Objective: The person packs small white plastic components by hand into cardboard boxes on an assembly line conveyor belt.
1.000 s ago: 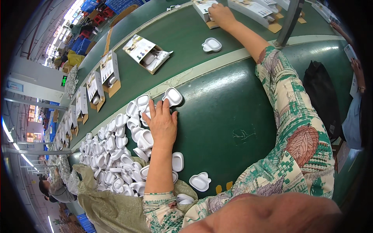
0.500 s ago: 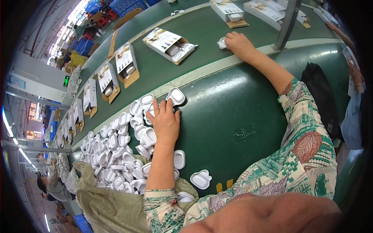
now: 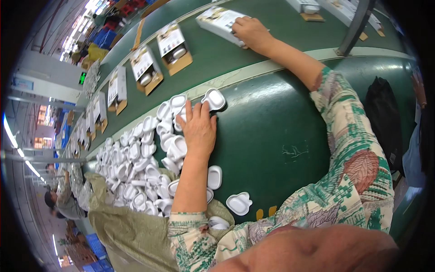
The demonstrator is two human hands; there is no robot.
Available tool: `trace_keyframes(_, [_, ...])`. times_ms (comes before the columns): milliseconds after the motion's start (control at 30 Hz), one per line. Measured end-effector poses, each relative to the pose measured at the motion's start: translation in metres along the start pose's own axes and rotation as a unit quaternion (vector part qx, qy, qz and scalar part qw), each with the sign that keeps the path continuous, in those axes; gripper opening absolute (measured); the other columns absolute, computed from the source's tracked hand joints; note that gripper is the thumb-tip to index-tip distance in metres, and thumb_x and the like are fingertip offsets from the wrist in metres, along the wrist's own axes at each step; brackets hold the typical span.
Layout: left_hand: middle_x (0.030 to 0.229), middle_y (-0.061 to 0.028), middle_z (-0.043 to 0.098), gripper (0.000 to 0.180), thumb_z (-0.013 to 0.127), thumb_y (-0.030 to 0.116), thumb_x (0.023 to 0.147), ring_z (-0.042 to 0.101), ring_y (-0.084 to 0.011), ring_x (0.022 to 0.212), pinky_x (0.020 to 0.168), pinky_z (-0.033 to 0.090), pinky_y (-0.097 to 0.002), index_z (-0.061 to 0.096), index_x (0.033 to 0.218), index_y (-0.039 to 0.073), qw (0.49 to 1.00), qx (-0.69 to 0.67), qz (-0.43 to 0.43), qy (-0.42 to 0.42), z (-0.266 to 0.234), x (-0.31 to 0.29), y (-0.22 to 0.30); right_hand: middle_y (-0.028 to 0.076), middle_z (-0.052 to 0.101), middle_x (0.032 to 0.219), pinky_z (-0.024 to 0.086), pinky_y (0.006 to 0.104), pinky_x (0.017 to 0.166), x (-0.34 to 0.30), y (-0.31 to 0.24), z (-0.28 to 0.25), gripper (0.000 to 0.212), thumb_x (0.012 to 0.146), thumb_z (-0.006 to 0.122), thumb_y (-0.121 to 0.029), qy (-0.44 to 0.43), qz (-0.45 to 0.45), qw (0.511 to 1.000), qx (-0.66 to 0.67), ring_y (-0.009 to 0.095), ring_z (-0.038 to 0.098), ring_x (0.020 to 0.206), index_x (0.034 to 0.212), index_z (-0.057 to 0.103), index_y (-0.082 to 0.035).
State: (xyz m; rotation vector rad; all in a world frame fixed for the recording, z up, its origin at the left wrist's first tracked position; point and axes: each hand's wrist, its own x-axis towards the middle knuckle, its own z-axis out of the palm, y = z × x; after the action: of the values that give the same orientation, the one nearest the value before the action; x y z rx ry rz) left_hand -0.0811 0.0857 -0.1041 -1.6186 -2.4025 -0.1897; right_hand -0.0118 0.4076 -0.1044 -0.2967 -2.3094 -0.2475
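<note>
My left hand lies on the near edge of a heap of small white plastic trays, fingers spread and palm down. A single white tray sits just past its fingertips. My right hand reaches over the green conveyor belt, its fingers bent round the near end of a flat white box with printed pictures. That hand covers the box's end, so whatever is inside there is hidden. Two loose trays, one upright and one with an eared rim, rest on the green table nearer to me.
More printed boxes with open brown flaps stand along the belt, several with a white part inside. A metal post rises at the right. An olive woven sack lies below the heap. Dark cloth hangs at the right.
My right hand has moved left to the box's end; the white tray it held no longer shows. The boxes have shifted right and away. My left hand keeps its place on the heap.
</note>
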Motion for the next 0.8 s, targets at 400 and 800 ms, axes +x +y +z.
trace_keyframes(400, [0.119, -0.0114, 0.05, 0.037, 0.06, 0.014, 0.08, 0.04, -0.0341, 0.123, 0.095, 0.029, -0.0597, 0.05, 0.115, 0.007, 0.993, -0.065, 0.067, 0.077, 0.025, 0.044, -0.009, 0.007, 0.056, 0.094, 0.043, 0.0351, 0.079, -0.04, -0.109, -0.028, 0.017, 0.078, 0.053, -0.016, -0.076, -0.189, 0.962, 0.18, 0.024, 0.053, 0.093, 0.09, 0.058, -0.006])
trace_keyframes(800, [0.142, -0.018, 0.031, 0.056, 0.062, 0.028, 0.082, 0.027, -0.0373, 0.133, 0.105, 0.024, -0.0537, 0.042, 0.131, 0.01, 0.967, -0.235, 0.091, -0.029, -0.014, 0.044, -0.057, 0.007, 0.057, 0.093, 0.045, 0.0376, 0.069, 0.043, -0.06, 0.051, 0.01, 0.077, 0.053, -0.011, -0.021, -0.036, 0.999, -0.024, 0.024, 0.056, 0.092, 0.083, 0.061, -0.008])
